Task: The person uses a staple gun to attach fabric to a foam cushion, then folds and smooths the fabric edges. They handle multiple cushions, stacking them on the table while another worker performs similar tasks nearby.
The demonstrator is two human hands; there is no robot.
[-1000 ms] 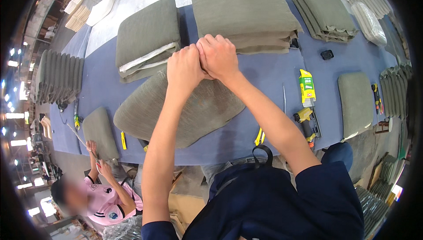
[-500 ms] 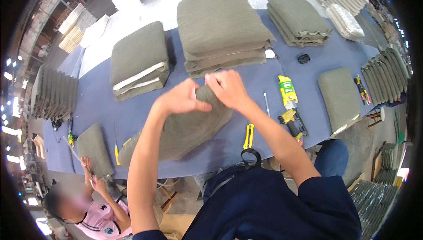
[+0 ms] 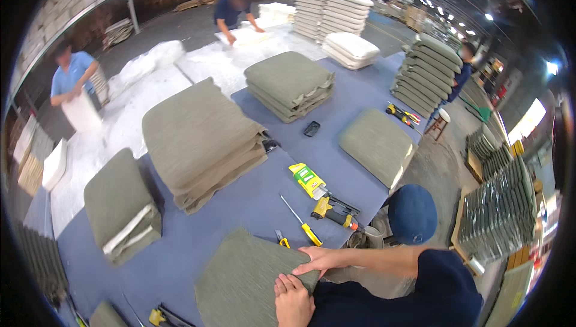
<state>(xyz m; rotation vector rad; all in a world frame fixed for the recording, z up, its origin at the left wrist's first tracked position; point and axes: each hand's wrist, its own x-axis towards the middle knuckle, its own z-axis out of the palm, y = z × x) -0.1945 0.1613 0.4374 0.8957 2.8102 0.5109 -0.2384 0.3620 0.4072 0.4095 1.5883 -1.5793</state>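
Note:
A grey-green fabric-covered cushion (image 3: 243,279) lies at the table's near edge in front of me. My right hand (image 3: 319,259) grips its near right edge, thumb on top and the other fingers partly hidden. Close below, my left hand (image 3: 294,300) is curled over the same edge with its fingertips pressed on the fabric. Just beyond the cushion are a yellow utility knife (image 3: 282,239), partly covered, and a screwdriver (image 3: 310,234) with a yellow handle. A yellow-and-black staple gun (image 3: 331,212) and a green-and-yellow box (image 3: 307,179) lie farther right.
Folded grey-green fabric stacks (image 3: 192,135) stand across the blue table (image 3: 198,231). Another cushion (image 3: 375,147) sits near the right edge, by a round blue stool (image 3: 413,214). A small black object (image 3: 312,128) lies mid-table. Co-workers (image 3: 75,84) stand beyond the white-covered part.
My view has swung to the right. Both hands have moved from the cushion's far end to its near right edge, and the cushion now lies flatter and turned.

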